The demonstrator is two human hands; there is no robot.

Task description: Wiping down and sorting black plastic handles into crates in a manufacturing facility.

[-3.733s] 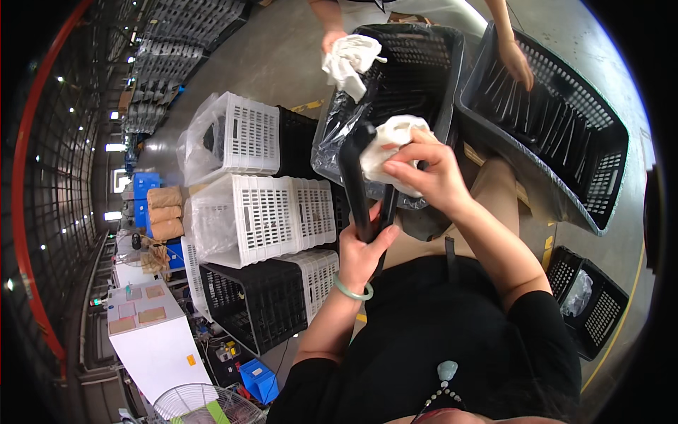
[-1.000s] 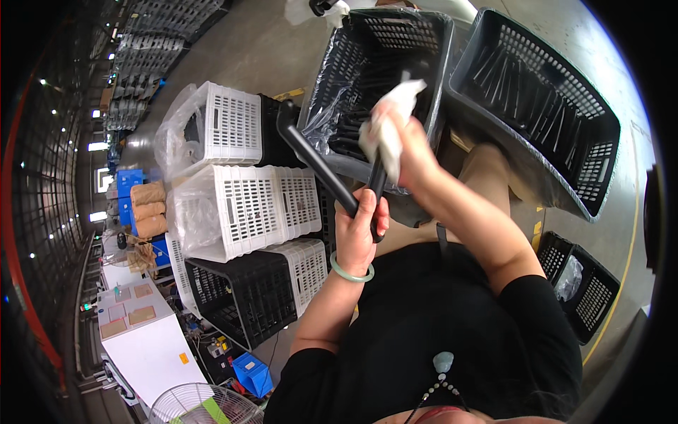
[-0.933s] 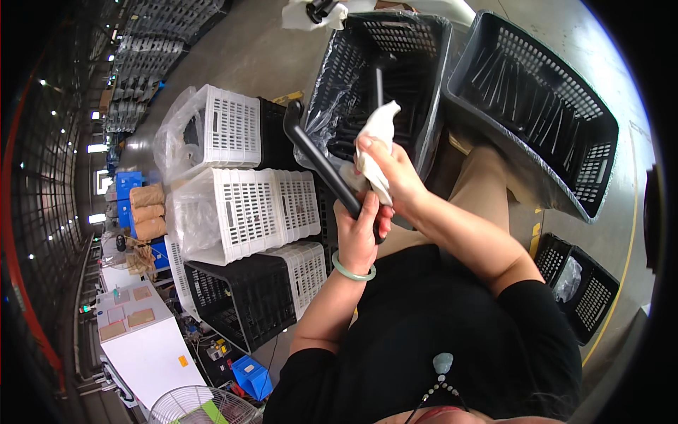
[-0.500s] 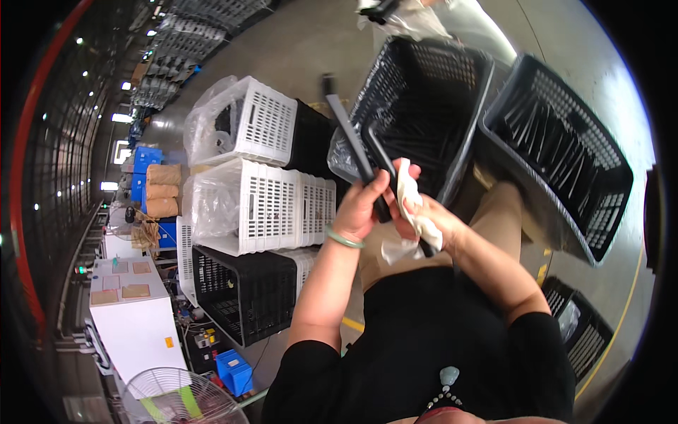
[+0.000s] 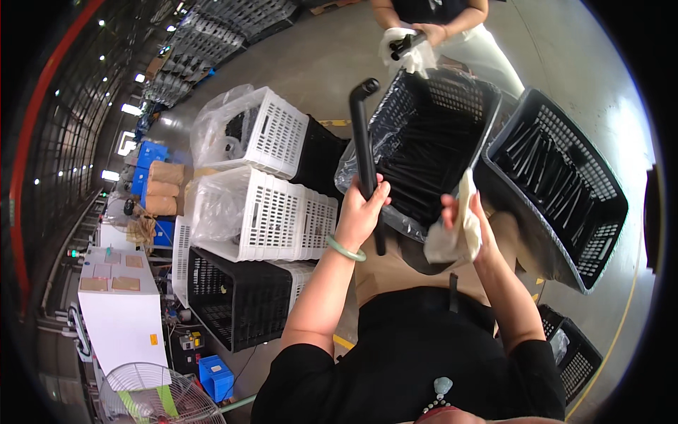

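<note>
Two big black crates (image 5: 462,99) stand side by side, with long black tubes (image 5: 417,169) inside. Close to the left crate, the person's left hand (image 5: 361,212) wraps its fingers tightly around a bent black bar (image 5: 362,138). The right hand (image 5: 483,232) holds a white cloth (image 5: 462,237) in bent fingers, away from the bar. A pale green bangle (image 5: 345,249) sits just below the left hand.

- I'm on the left fisheye of a head-worn pair, upright, looking steeply down.
- Black shirt (image 5: 424,339) very near, at 6 o'clock.
- Left hand (image 5: 364,212) about dead centre, right hand (image 5: 474,230) off toward 3; both fairly close.
- Co-worker (image 5: 477,56) farther out, 1 o'clock.
- Red beam (image 5: 18,177) far, bent along rim, 9 o'clock.
</note>
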